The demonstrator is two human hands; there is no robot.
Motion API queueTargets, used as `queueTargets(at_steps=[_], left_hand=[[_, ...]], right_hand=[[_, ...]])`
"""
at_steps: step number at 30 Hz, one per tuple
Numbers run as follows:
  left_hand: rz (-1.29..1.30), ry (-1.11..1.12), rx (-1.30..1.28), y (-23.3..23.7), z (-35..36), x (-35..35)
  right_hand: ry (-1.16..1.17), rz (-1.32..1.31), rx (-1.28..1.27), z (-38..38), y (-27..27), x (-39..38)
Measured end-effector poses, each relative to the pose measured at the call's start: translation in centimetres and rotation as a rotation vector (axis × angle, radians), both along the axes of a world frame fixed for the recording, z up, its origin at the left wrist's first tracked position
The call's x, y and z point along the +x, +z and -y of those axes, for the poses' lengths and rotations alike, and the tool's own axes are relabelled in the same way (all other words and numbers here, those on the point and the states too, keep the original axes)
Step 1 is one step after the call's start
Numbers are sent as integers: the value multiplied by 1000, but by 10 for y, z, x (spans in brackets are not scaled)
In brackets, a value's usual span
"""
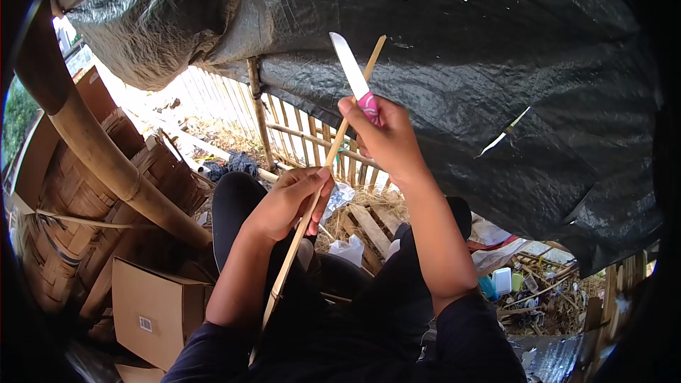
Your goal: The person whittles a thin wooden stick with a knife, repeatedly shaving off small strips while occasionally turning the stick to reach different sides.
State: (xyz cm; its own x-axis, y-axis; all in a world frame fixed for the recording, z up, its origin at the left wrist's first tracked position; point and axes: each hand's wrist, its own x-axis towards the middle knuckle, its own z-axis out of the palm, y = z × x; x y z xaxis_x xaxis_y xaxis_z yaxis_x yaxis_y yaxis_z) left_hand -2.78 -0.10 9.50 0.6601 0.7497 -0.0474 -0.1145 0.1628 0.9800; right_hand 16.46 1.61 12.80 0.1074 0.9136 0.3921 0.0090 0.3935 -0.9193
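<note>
Pink-handled knife, one; bamboo strip, one; two hands

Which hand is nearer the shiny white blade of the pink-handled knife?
Right: the right hand grips the pink handle below the blade. The left hand is lower, holding the long tan bamboo strip.

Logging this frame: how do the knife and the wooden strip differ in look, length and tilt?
The knife has a whitish blade and pink handle; the strip is plain tan.
The strip is far longer than the visible knife.
The knife's top leans left, the strip's right.
Both are slender and held: the knife in the right hand, the strip in the left.
</note>
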Motion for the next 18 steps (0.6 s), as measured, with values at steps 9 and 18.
queueTargets(at_steps=[9,18], left_hand=[[-76,232,41,-7,-32,8],[17,290,80,23,-11,-2]], right_hand=[[213,282,30,-79,-20,1],[297,65,123,-144,3,9]])
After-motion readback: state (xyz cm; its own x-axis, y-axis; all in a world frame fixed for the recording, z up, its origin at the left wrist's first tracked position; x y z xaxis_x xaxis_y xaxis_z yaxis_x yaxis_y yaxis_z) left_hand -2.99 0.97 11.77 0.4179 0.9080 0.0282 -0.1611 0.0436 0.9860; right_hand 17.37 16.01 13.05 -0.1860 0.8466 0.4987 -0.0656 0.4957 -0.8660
